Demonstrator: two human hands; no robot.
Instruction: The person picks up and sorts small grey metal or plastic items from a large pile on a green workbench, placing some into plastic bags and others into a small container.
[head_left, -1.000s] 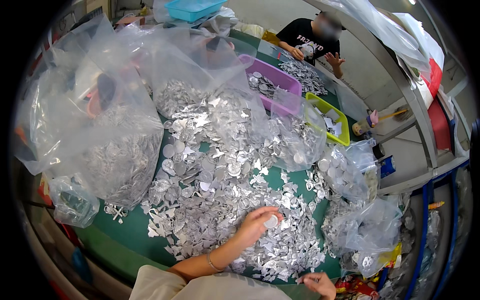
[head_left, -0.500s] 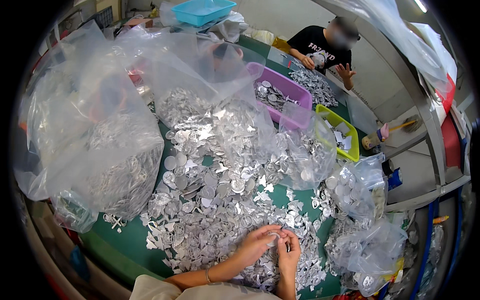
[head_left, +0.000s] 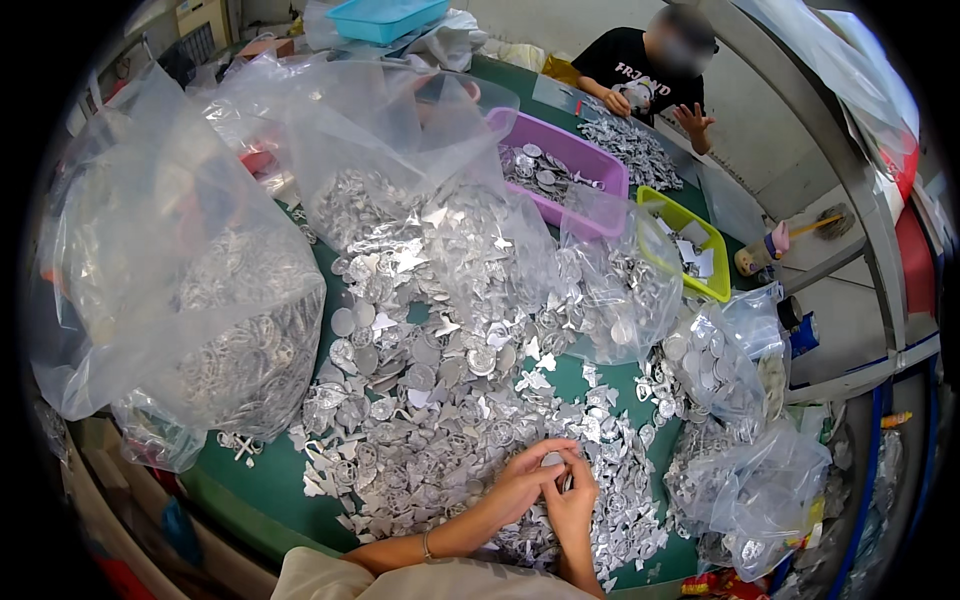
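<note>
Over the near right part of a wide heap of flat silver metal pieces [head_left: 400, 450], my two hands meet. My left hand [head_left: 522, 482] is closed, its fingers curled round a silver metal disc [head_left: 552, 460]. Against it, my right hand [head_left: 572, 492] is closed too, its thumb and fingers at the disc's right side. Whether a second piece lies under the fingers cannot be made out. Round discs, star-like shapes and openwork ornaments make up the heap on the green table [head_left: 250, 490].
Large clear plastic bags of metal pieces [head_left: 250, 340] stand at the left, smaller bags [head_left: 750, 480] at the right. Farther back are a purple bin [head_left: 600, 165], a lime-green bin [head_left: 715, 280] and a blue tray [head_left: 385, 25]. Across the table sits another person [head_left: 650, 75] by a pile of pieces.
Both my hands have drawn closer together, and the disc now shows its flat face between them. The whole view has shifted slightly. The other person's raised hand stays up.
</note>
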